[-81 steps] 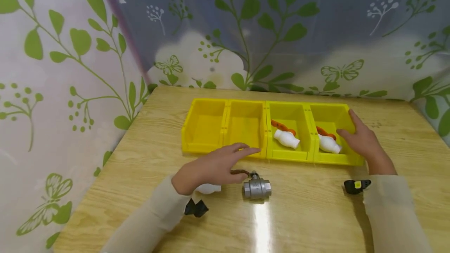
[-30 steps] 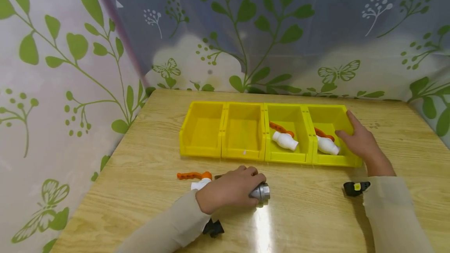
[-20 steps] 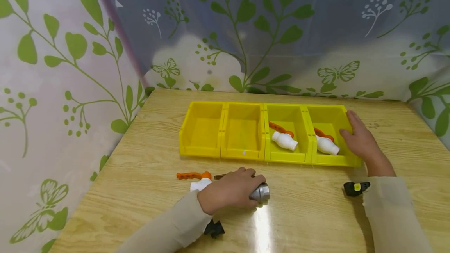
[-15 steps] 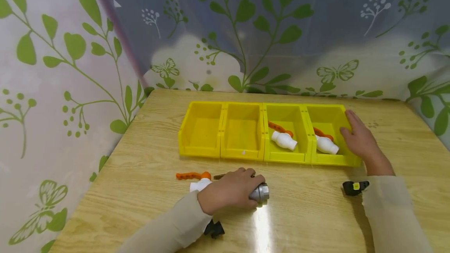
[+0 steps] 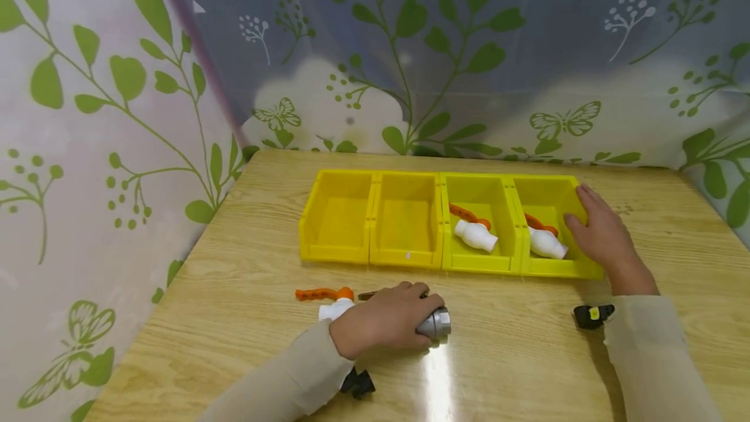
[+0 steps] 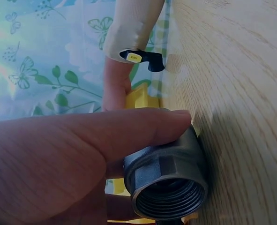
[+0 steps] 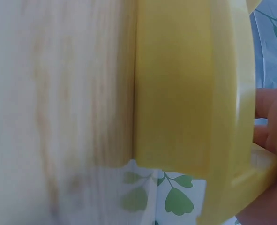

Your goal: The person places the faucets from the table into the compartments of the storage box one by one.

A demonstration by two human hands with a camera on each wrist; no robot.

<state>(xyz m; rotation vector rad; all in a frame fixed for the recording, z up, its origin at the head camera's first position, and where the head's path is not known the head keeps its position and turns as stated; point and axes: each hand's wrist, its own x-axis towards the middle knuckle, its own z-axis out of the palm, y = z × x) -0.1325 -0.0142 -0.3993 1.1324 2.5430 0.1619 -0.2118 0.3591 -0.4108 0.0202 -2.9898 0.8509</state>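
Note:
My left hand [image 5: 383, 321] grips a metal ball valve [image 5: 435, 325] lying on the table in front of the bins. In the left wrist view the thumb lies along the top of the valve body [image 6: 168, 161], whose threaded open end faces the camera. The valve's brownish lever [image 5: 367, 295] sticks out to the left; my fingers hide most of it. At the far right end of the row, my right hand [image 5: 606, 233] holds the side wall of the last yellow bin [image 5: 562, 268], thumb on the inside. The right wrist view shows fingers [image 7: 264, 105] past the bin's rim [image 7: 243, 93].
Left of the metal valve, a white plastic ball valve [image 5: 334, 309] with an orange handle lies partly behind my left hand. Two similar white valves [image 5: 476, 235] sit one each in the two right bins. Two bins [image 5: 334, 254] at left hold nothing. A patterned curtain [image 5: 457, 83] hangs behind.
My left hand, earlier stretched out just beyond the metal valve near the bins, has come back and down and now grips it. The white valve's orange handle has come into sight. My right hand stays put.

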